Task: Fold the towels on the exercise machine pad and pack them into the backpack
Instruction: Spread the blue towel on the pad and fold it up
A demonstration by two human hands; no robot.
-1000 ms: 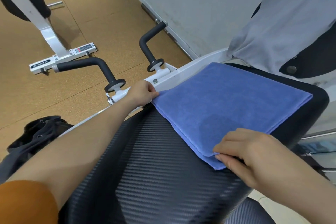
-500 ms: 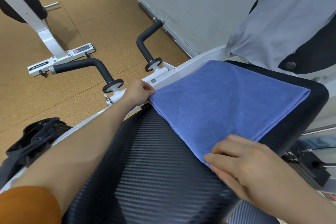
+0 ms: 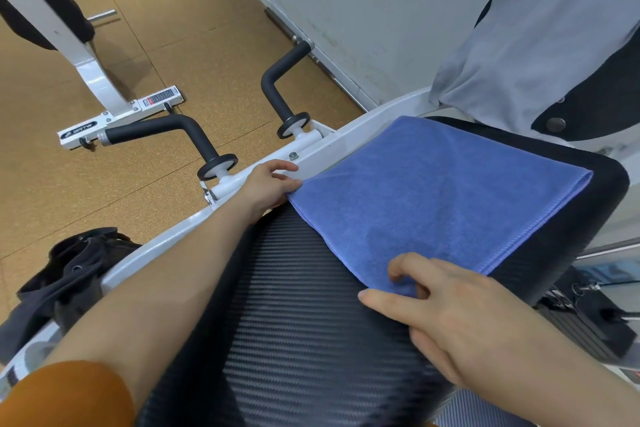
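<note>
- On the pad, our left hand and right hand pinch blue towel corners, mid-fold.
- Backpack at 8 o'clock, nothing packed yet, we reckon.

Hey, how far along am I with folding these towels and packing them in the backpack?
Done: the blue towel lies on the pad folded at least once, its right edge doubled. In hand: the left hand and right hand each pinch a near corner, apparently for another fold. Left: the grey cloth draped over the backrest is unfolded, and neither is in the backpack on the floor.
</note>
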